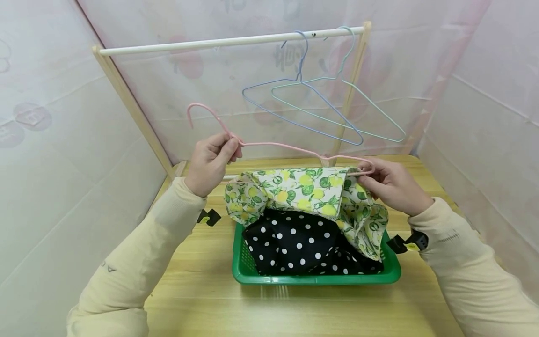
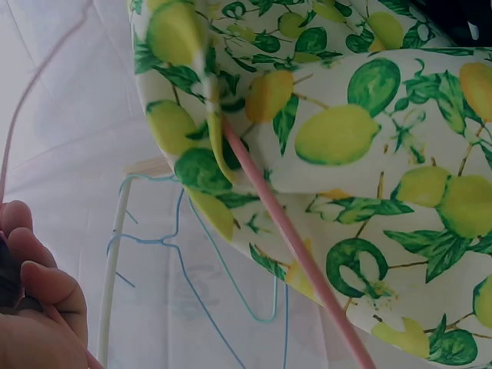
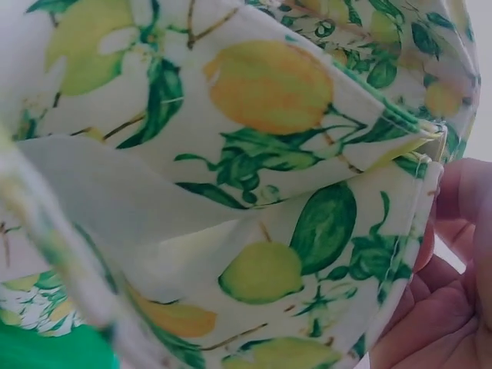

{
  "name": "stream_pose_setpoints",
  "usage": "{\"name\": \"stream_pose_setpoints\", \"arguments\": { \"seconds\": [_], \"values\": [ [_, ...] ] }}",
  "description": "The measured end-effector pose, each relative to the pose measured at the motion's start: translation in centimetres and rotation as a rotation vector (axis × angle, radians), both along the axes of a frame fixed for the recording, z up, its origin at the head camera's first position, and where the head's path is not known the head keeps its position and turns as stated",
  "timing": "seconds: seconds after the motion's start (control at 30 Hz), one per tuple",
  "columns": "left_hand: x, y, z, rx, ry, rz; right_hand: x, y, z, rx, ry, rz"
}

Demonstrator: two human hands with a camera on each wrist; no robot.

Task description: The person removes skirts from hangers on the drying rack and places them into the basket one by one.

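A pink hanger (image 1: 278,145) is tilted above the basket, its hook to the left. My left hand (image 1: 210,161) pinches its neck below the hook between thumb and fingers. Lemon-print cloth (image 1: 305,189) hangs folded over the hanger's lower bar, which shows against the fabric in the left wrist view (image 2: 292,238). At the hanger's right end, my right hand (image 1: 393,185) grips the cloth's edge beside the bar; the cloth partly hides those fingers. Black polka-dot cloth (image 1: 294,243) lies below in a green basket (image 1: 316,280).
Behind stands a rack with a white rail (image 1: 189,45) and wooden posts (image 1: 130,105). A blue hanger (image 1: 278,112) and a mint-green hanger (image 1: 379,110) hang near the rail's right end. The basket sits on a wooden table (image 1: 202,290). Pale printed fabric walls (image 1: 63,164) surround it.
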State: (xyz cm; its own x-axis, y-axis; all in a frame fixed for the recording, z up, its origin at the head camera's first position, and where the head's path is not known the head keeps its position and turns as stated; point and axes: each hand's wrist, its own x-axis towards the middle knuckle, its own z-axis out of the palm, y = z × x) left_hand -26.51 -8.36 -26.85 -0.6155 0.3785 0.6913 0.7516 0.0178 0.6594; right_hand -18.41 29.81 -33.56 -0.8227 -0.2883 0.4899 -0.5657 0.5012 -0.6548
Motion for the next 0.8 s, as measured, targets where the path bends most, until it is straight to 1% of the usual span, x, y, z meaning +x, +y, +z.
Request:
{"name": "stream_pose_setpoints", "arguments": {
  "seconds": [0.1,0.13,0.33,0.4,0.5,0.63,0.8],
  "values": [
    [0.8,0.2,0.5,0.006,0.005,-0.003,0.1,0.3,-0.2,0.009,-0.033,-0.036],
    [0.8,0.2,0.4,0.008,0.007,-0.004,0.1,0.4,-0.3,0.013,-0.041,-0.041],
    [-0.7,0.0,-1.0,0.015,0.015,-0.011,0.2,1.0,-0.9,0.025,-0.068,-0.073],
    [-0.9,-0.1,-1.2,0.021,0.018,-0.021,0.1,1.2,-1.1,0.025,-0.075,-0.082],
    [-1.0,-0.1,-1.4,0.033,0.030,-0.037,0.0,1.5,-1.5,0.015,-0.100,-0.098],
    [-0.8,0.0,-1.3,0.041,0.029,-0.049,-0.2,2.1,-2.3,0.006,-0.131,-0.119],
    [-0.7,0.0,-1.3,0.045,0.031,-0.046,-0.3,2.9,-3.4,0.043,-0.146,-0.098]
  ]
}}
